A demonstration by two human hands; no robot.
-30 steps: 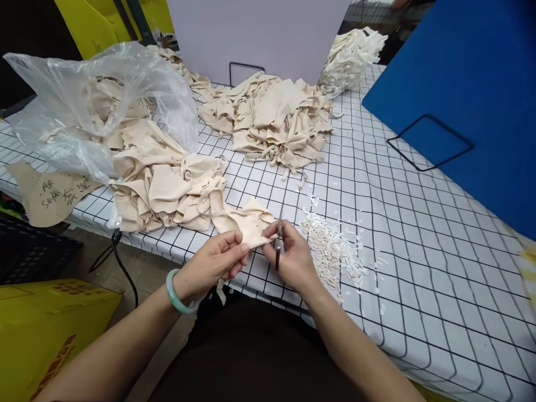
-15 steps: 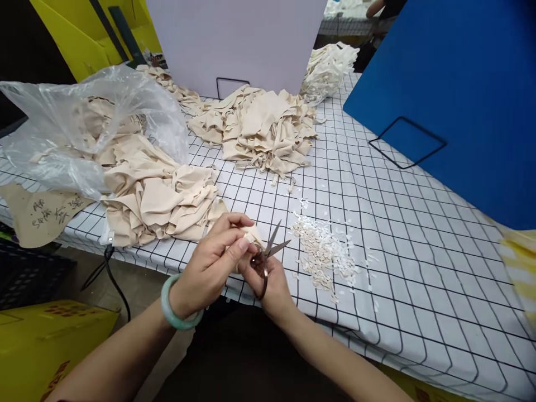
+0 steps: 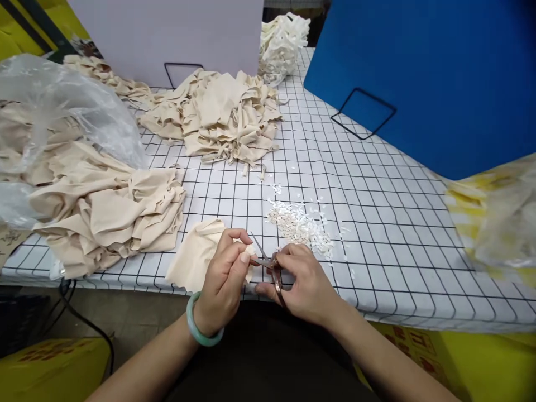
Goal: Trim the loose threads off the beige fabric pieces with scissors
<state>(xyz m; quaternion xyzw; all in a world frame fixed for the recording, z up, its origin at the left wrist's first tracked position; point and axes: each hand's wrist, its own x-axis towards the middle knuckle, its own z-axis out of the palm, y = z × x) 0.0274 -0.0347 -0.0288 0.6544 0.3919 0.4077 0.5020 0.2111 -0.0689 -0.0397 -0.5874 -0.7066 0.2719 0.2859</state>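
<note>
My left hand [image 3: 228, 273] pinches the edge of a beige fabric piece [image 3: 196, 254], whose flat part lies on the table's front edge. In my right hand [image 3: 304, 282] is a pair of scissors [image 3: 264, 260], its blades parted and pointing left at the pinched edge. Just beyond the scissors lies a scatter of small white and beige clippings [image 3: 299, 223]. A heap of beige fabric pieces [image 3: 113, 206] rests to the left, and a second beige pile [image 3: 232, 111] sits farther back.
A clear plastic bag [image 3: 104, 123] covers part of the left heap. A lilac panel [image 3: 176, 33] and a blue panel [image 3: 397, 72] stand at the back. White strips [image 3: 282, 44] lie between them. A black cable [image 3: 84, 315] hangs off the grid-patterned tablecloth [image 3: 377, 223].
The view has shifted right. My right hand has turned the scissors leftward, bringing their blades to the fabric edge at my left fingers. More of the held piece now shows, spread flat.
</note>
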